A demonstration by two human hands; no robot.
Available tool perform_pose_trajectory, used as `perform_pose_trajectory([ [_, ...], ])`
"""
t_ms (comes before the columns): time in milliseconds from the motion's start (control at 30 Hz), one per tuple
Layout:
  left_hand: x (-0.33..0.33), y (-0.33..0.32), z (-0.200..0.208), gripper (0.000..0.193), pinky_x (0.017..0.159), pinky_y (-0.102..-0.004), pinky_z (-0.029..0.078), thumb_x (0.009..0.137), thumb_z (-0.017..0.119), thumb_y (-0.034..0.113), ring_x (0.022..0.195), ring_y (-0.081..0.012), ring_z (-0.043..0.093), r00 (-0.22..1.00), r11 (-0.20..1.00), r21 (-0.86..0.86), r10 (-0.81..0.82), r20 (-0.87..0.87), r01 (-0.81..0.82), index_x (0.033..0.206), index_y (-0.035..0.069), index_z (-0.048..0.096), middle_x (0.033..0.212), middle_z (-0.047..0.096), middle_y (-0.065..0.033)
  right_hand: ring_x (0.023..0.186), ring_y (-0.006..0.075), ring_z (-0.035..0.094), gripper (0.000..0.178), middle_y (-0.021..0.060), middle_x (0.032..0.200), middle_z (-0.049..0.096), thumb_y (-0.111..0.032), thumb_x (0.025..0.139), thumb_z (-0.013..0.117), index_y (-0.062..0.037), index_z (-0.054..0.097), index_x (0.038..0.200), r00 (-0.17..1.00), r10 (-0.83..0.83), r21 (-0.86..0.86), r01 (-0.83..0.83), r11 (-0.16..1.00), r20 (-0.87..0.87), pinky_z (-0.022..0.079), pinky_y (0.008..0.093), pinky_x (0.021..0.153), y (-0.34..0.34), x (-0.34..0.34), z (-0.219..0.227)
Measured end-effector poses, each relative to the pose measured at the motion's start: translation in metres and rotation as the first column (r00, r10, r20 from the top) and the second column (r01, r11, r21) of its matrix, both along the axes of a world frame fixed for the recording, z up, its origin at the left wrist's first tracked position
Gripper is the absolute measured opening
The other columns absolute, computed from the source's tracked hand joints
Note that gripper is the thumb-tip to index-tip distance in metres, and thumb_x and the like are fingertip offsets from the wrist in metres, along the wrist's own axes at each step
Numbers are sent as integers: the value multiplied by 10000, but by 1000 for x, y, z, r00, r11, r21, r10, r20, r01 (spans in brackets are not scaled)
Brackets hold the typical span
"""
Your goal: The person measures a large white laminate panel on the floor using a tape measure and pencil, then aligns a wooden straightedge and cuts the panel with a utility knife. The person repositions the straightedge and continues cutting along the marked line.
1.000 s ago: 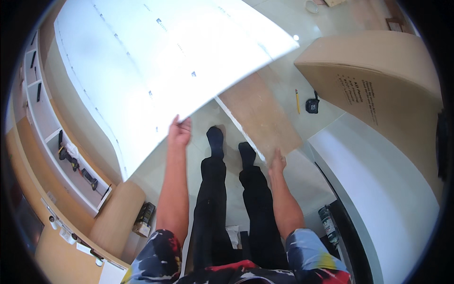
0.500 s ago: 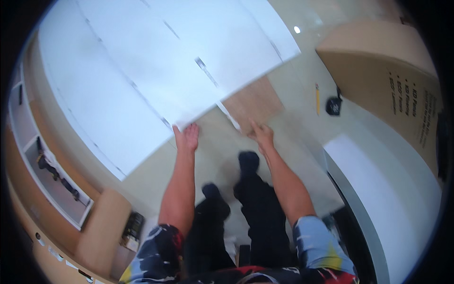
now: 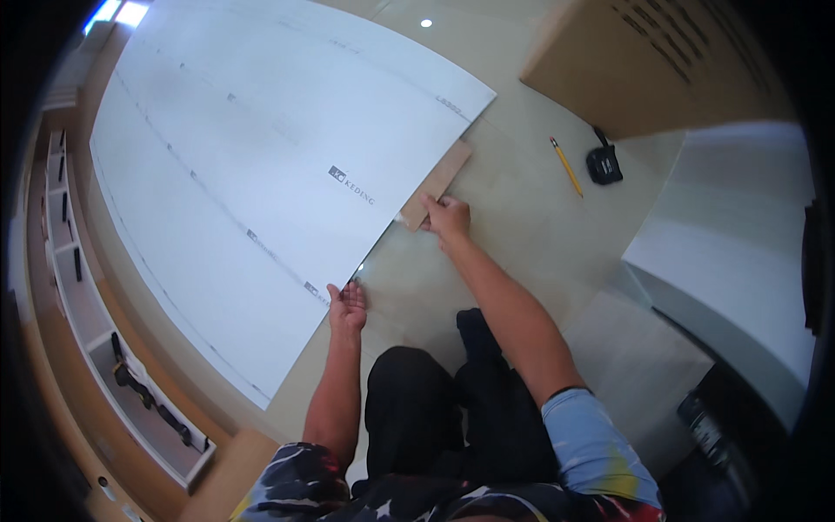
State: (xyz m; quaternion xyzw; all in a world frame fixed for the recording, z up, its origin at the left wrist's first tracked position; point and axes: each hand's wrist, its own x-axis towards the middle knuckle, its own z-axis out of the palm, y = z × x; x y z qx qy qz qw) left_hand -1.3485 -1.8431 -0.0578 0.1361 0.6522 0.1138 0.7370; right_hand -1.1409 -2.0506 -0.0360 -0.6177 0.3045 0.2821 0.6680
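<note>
A large white panel (image 3: pixel 261 148) with printed marks spreads across the left and middle of the floor. At its near edge is my left hand (image 3: pixel 349 306), palm up, thumb over the top face and fingertips partly hidden at the edge. My right hand (image 3: pixel 450 219) pinches the near end of a flat brown wood-grain board (image 3: pixel 437 184). Most of that board is hidden beneath the white panel, and a narrow strip sticks out along the panel's edge.
On the tiled floor to the right lie a yellow pencil (image 3: pixel 566 167) and a black tape measure (image 3: pixel 604 163). A big cardboard box (image 3: pixel 626 70) stands behind them. White-topped furniture (image 3: pixel 731 209) is at right; a long white tray (image 3: pixel 130 383) with dark tools runs along the left.
The wood-grain board has gone further under the white panel with my right hand on it. My left hand stays at the panel's edge. The view has shifted and my knees are bent closer.
</note>
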Motion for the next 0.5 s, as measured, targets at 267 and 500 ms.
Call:
perform_pose_trajectory([
  [267,-15,13,-7,402,826,-377,587,939,653,442,995,-217,689,995,996,-39,-72,74,75,1049,66,562,1010,682,-52,790,219,710,296,129,973,692,-194,932,701,74,656,1049,998,-62,24,62,998,19,617,346,638,-61,-119,-4],
  [500,-34,6,-5,461,903,-383,544,937,659,455,1171,-231,627,984,989,5,-147,99,147,1186,77,570,1226,652,-52,761,202,695,246,112,906,673,-171,943,675,70,655,988,983,-182,8,182,983,-24,633,363,659,-62,-151,3],
])
